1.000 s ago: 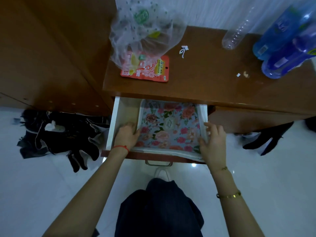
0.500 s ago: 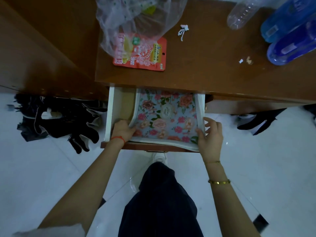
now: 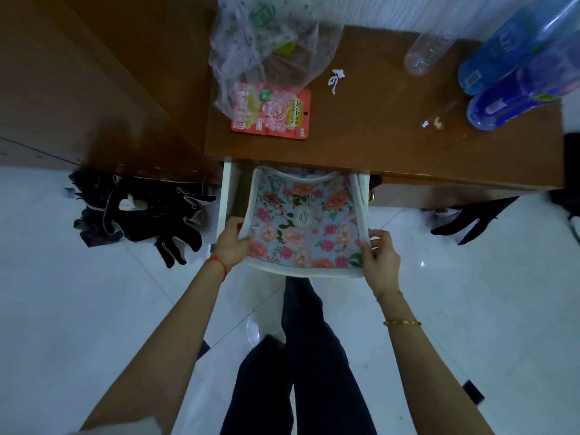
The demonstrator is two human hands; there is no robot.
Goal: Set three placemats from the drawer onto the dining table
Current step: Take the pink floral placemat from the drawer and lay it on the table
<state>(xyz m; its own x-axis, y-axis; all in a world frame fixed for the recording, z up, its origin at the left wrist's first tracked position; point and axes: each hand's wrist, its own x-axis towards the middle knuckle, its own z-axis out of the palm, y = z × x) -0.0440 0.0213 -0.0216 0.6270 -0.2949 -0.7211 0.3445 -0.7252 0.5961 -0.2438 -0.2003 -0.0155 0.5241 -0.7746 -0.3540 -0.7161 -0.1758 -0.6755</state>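
Note:
A floral placemat [image 3: 303, 221] with a white border, pink and orange roses on pale blue, lies at the top of a stack in the open white drawer [image 3: 226, 196]. Its near edge is lifted and hangs out over the drawer front. My left hand [image 3: 233, 243] grips its near left corner. My right hand [image 3: 378, 257] pinches its near right corner. More white edges of mats show along the right side under it; how many mats there are I cannot tell.
The brown wooden tabletop [image 3: 376, 120] above the drawer carries a clear plastic bag [image 3: 270, 42], an orange snack packet [image 3: 273, 113], an empty clear bottle [image 3: 430, 48] and two blue bottles [image 3: 514, 76]. Dark clothes [image 3: 141, 211] lie on the white tiled floor at left.
Both hands have closed on the placemat's near corners and pulled them up and toward me, so the mat now bows out of the drawer. The view has shifted slightly.

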